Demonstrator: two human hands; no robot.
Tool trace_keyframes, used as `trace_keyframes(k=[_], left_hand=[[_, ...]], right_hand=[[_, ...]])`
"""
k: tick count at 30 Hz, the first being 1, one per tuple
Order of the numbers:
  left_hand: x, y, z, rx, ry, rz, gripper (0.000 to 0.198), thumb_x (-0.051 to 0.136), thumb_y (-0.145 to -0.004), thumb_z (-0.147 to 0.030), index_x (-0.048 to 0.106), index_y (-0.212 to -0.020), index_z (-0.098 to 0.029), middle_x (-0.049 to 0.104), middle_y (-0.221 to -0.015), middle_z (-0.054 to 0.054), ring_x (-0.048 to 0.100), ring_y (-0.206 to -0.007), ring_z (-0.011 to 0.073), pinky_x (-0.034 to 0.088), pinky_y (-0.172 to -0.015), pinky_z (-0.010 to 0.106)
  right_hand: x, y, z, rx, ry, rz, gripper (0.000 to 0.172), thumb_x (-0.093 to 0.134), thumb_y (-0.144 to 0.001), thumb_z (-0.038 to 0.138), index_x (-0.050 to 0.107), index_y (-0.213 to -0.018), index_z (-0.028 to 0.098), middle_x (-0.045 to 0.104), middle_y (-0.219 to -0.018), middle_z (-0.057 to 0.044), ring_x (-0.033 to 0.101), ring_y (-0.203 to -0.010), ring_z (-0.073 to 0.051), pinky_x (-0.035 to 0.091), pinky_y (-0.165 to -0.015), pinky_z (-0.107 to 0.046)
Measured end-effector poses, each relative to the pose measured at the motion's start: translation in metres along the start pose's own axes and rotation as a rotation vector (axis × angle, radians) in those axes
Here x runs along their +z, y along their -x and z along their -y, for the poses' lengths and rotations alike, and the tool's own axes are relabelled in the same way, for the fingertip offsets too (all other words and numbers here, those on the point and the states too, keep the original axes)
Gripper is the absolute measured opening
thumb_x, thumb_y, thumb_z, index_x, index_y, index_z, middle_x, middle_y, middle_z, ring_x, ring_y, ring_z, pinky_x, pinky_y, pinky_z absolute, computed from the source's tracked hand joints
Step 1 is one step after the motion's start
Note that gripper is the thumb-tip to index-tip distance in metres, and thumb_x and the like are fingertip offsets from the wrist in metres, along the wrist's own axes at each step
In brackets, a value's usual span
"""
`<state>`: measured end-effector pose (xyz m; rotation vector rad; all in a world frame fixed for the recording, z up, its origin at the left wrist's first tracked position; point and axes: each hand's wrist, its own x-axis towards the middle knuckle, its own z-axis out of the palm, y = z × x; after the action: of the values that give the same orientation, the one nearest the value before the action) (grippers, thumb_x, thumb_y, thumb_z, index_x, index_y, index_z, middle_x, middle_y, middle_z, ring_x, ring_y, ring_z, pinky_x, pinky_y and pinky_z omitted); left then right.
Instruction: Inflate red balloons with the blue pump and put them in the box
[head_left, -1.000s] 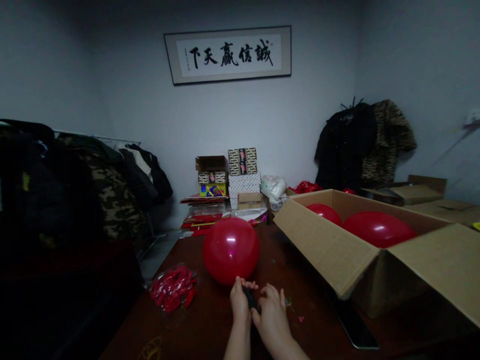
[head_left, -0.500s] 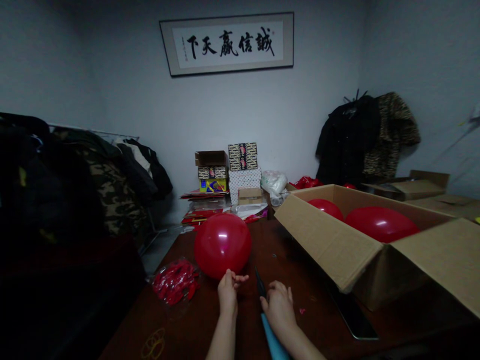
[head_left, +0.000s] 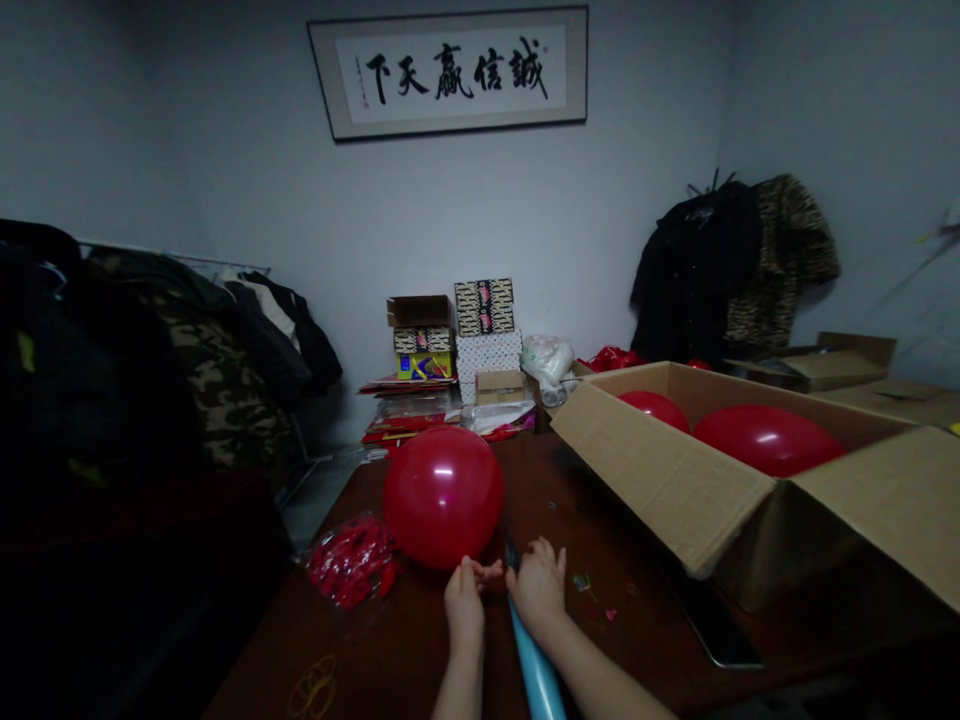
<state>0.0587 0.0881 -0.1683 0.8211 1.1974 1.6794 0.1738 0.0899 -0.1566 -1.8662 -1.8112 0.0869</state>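
Observation:
A round, inflated red balloon [head_left: 443, 495] rests over the dark brown table. At its lower edge my left hand [head_left: 469, 597] pinches its neck end between the fingertips. My right hand [head_left: 538, 585] lies on the blue hand pump [head_left: 534, 660], near its dark nozzle; its fingers are spread over the far side, and the thumb is against the pump. The two hands are close together, with the nozzle between them. Left of the balloon sits a clear bag of red balloons [head_left: 352, 563].
An open cardboard box [head_left: 667, 470] with red balloons [head_left: 765, 438] stands at the right, a black phone [head_left: 720, 625] beside it. Stacked boxes [head_left: 487, 355] are at the back. Rubber bands [head_left: 312, 688] lie front left; small scraps lie right of my right hand.
My left hand and the balloon's neck end have moved slightly right and nearer. My right hand has shifted left along with the pump. Small scraps now show beside my right hand.

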Motion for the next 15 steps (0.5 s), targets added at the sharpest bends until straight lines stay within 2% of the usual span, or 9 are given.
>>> trace_keyframes(k=[5,9,12,15], left_hand=[[0.000,0.001,0.007,0.036,-0.111,0.014,0.046,0.053,-0.065,-0.064,0.052,-0.053,-0.020,0.070,-0.059,0.011,0.068,-0.067,0.0296,0.051,-0.070,0.042],[0.000,0.000,0.008,-0.001,-0.098,0.022,0.048,0.053,-0.064,-0.066,0.052,-0.051,-0.020,0.068,-0.052,0.009,0.067,-0.057,0.0286,0.053,-0.065,0.043],[-0.001,0.000,0.008,-0.007,-0.086,0.007,0.047,0.054,-0.064,-0.065,0.053,-0.052,-0.020,0.067,-0.052,0.008,0.067,-0.057,0.0278,0.053,-0.063,0.041],[-0.002,0.000,0.006,-0.021,-0.092,-0.008,0.047,0.053,-0.064,-0.065,0.055,-0.056,-0.019,0.069,-0.056,0.010,0.067,-0.058,0.0276,0.053,-0.062,0.040]], right_hand=[[0.015,0.002,0.002,-0.016,0.009,0.009,0.030,0.044,-0.076,0.024,0.067,-0.092,0.013,0.058,-0.116,-0.015,0.038,-0.122,-0.029,0.009,-0.106,-0.051],[0.021,0.006,0.002,-0.039,-0.006,0.019,0.029,0.042,-0.079,0.023,0.065,-0.092,0.012,0.059,-0.112,-0.015,0.041,-0.120,-0.028,0.011,-0.106,-0.051],[0.014,0.006,-0.003,-0.100,-0.023,0.016,0.026,0.042,-0.082,0.025,0.063,-0.093,0.016,0.056,-0.118,-0.010,0.037,-0.123,-0.023,0.009,-0.108,-0.047],[-0.003,-0.001,-0.021,-0.172,-0.024,0.016,0.023,0.045,-0.081,0.026,0.062,-0.095,0.020,0.052,-0.124,-0.007,0.031,-0.127,-0.020,0.004,-0.109,-0.044]])
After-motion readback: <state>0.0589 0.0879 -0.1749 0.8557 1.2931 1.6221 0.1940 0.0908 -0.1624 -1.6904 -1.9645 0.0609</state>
